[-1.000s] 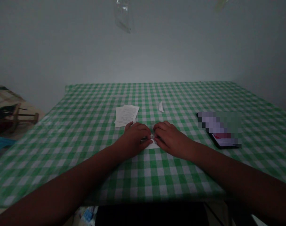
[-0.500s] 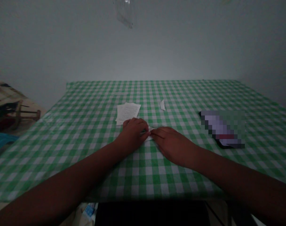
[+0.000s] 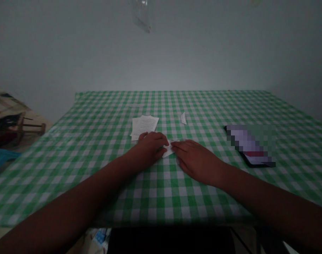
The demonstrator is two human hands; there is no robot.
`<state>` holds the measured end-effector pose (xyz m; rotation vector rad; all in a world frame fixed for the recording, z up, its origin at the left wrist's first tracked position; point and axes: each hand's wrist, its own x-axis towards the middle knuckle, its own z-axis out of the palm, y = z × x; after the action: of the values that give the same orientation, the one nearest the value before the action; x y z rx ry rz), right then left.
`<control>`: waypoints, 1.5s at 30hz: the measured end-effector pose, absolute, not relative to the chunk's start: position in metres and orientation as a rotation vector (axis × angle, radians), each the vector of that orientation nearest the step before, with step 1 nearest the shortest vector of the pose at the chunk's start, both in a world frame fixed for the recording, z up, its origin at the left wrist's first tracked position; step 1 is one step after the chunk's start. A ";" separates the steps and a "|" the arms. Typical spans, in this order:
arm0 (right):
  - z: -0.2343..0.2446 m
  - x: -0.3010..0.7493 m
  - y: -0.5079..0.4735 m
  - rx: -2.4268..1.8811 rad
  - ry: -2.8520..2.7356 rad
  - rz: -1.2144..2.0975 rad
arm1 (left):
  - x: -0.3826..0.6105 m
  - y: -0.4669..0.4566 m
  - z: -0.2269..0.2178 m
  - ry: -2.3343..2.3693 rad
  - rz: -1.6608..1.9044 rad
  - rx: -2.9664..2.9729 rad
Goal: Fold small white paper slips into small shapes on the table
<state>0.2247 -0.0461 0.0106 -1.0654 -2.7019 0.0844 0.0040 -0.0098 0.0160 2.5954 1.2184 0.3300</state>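
A small folded piece of white printed paper [image 3: 168, 151] lies on the tablecloth between my hands. My left hand [image 3: 149, 150] is closed at its left side, the thumb and curled fingers on its edge. From the right, my right hand [image 3: 196, 160] lies with its fingers stretched out and their tips touching the paper's upper right part. Part of the paper is hidden under the fingers. Just beyond my left hand are several overlapping printed sheets [image 3: 145, 126]. Farther off, a small folded paper strip [image 3: 183, 118] rests on the cloth.
A green and white checked cloth [image 3: 161, 197] covers the table. To the right lies a phone [image 3: 247, 146], its screen blurred out. A pale strip [image 3: 136, 105] lies near the back. The wall stands behind the table; a blue stool [image 3: 3, 157] is at the left.
My fingertips have moved apart, and more of the paper between them shows. The right fingers have gone from a pinch to lying flatter on it. The sheets and phone have stayed put.
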 end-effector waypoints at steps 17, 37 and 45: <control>0.007 0.214 -0.032 -1.286 -2.499 0.015 | 0.000 -0.011 0.023 1.170 0.280 2.561; 0.015 0.212 -0.053 -1.338 -2.638 0.027 | -0.001 -0.006 0.014 1.189 0.327 2.597; 0.015 0.227 -0.037 -1.456 -2.614 -0.032 | -0.001 -0.005 0.013 1.217 0.333 2.594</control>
<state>0.2270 -0.0373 0.0152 -1.4562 -2.6141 -0.0318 -0.0009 -0.0053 0.0127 2.5938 1.2170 0.3331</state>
